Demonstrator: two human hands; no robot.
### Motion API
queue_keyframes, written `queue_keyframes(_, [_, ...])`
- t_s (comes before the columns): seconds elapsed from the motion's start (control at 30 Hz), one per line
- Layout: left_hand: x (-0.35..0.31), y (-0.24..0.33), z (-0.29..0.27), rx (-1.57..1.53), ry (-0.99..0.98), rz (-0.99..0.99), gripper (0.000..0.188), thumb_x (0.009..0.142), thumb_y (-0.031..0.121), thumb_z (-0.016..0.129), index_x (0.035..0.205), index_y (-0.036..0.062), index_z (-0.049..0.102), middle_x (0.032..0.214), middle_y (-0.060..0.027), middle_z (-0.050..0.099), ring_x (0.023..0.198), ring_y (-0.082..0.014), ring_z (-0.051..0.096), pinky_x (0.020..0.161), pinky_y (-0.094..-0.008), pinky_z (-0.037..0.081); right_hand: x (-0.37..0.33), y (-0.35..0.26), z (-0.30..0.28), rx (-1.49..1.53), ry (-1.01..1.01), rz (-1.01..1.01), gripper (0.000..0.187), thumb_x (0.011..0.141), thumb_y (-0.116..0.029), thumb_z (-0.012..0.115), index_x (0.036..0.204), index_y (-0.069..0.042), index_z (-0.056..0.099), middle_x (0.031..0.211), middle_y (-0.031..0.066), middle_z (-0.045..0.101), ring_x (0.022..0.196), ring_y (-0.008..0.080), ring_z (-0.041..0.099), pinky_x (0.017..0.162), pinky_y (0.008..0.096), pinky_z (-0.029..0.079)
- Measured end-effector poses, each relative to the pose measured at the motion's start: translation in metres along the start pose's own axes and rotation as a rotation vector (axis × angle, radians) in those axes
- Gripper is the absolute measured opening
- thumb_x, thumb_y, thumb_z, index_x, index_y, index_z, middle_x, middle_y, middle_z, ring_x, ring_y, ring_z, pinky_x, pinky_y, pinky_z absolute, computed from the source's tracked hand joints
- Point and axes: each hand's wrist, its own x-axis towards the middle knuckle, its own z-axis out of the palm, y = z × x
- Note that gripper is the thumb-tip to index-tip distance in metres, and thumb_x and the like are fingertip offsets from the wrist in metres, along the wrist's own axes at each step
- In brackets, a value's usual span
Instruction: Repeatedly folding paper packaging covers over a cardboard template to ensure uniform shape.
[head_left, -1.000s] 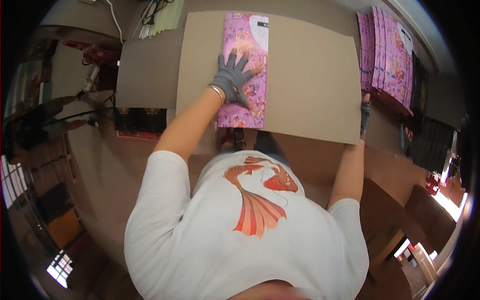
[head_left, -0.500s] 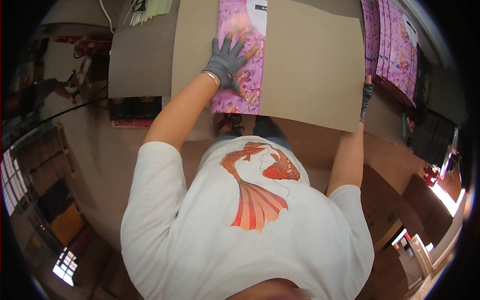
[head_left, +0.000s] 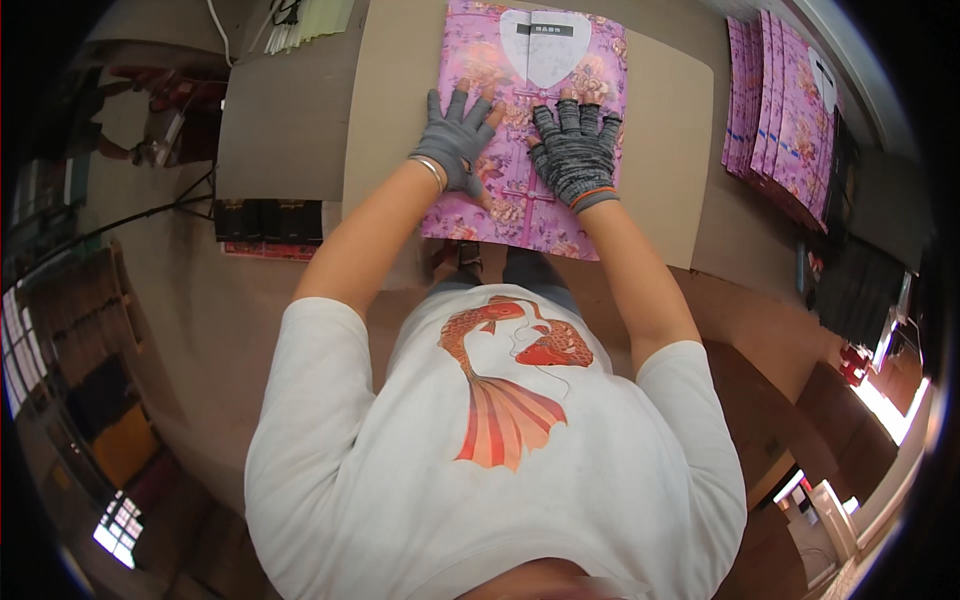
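Note:
A pink floral printed sheet (head_left: 550, 232) lies in front of me with two panels meeting near the middle. A white heart-like patch (head_left: 550, 58) with a dark label spans the panels at the far end. My left hand (head_left: 452, 145), in a grey fingerless glove, rests open on the left panel with fingers spread. My right hand (head_left: 578, 150), in a darker mottled fingerless glove, lies flat and open on the right panel beside the seam. Beneath the sheet is a large beige board (head_left: 665, 150), showing on both sides of it.
A stack of similar pink floral pieces (head_left: 785, 120) stands at the right. Dark packages (head_left: 268, 222) sit at the lower left of the table, below a grey-brown surface (head_left: 285, 130). Pale strips (head_left: 310, 28) lie at the far left. A person (head_left: 150, 140) is at the left.
My right hand has moved left from the board's right edge onto the sheet. The right pink panel now lies folded in beside the left one. My left hand has barely moved.

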Motion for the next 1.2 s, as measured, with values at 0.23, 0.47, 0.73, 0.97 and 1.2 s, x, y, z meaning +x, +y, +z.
queue_keyframes(0.23, [0.000, 0.004, -0.002, -0.010, -0.044, -0.047, 0.150, 0.042, 0.075, 0.081, 0.158, 0.0070, 0.014, 0.165, -0.0191, -0.001, 0.150, -0.0473, 0.000, 0.111, -0.0731, 0.010, 0.005, -0.007, 0.018, -0.025, -0.019, 0.034, 0.062, 0.093, -0.052, 0.051, 0.149, -0.029, 0.041, 0.155, 0.0184, 0.036, 0.144, 0.0448, 0.026, 0.111, 0.0711, 0.007])
queue_keyframes(0.47, [0.000, 0.003, 0.002, -0.019, 0.020, -0.035, 0.152, 0.039, 0.078, 0.079, 0.157, 0.0066, 0.016, 0.165, -0.0196, 0.004, 0.152, -0.0411, 0.002, 0.111, -0.0739, 0.010, 0.005, -0.007, 0.019, -0.010, -0.035, 0.034, 0.061, 0.094, -0.052, 0.050, 0.150, -0.030, 0.040, 0.155, 0.0185, 0.035, 0.145, 0.0445, 0.025, 0.111, 0.0711, 0.006])
queue_keyframes(0.73, [0.004, 0.003, 0.007, -0.015, 0.012, -0.034, 0.148, 0.039, 0.079, 0.078, 0.159, 0.0166, 0.017, 0.165, -0.0187, 0.009, 0.151, -0.0420, 0.003, 0.109, -0.0753, 0.008, 0.005, -0.007, 0.019, -0.010, -0.040, 0.034, 0.062, 0.094, -0.052, 0.050, 0.151, -0.029, 0.040, 0.157, 0.0182, 0.033, 0.146, 0.0435, 0.024, 0.112, 0.0706, 0.005])
queue_keyframes(0.97, [0.005, 0.004, 0.009, 0.003, 0.014, -0.034, 0.142, 0.040, 0.078, 0.079, 0.159, 0.0282, 0.018, 0.164, -0.0174, 0.013, 0.151, -0.0430, 0.006, 0.107, -0.0769, 0.006, 0.005, -0.008, 0.018, 0.009, -0.057, 0.042, 0.062, 0.093, -0.051, 0.051, 0.149, -0.027, 0.042, 0.156, 0.0184, 0.034, 0.145, 0.0437, 0.025, 0.112, 0.0698, 0.006])
queue_keyframes(1.2, [0.005, 0.012, -0.003, -0.054, -0.003, -0.029, 0.131, 0.048, 0.077, 0.078, 0.157, 0.0296, 0.023, 0.163, -0.0215, 0.014, 0.150, -0.0453, 0.009, 0.110, -0.0748, 0.007, 0.004, -0.007, 0.016, 0.023, -0.049, 0.044, 0.062, 0.092, -0.051, 0.052, 0.148, -0.026, 0.043, 0.154, 0.0188, 0.035, 0.144, 0.0435, 0.026, 0.113, 0.0691, 0.007])
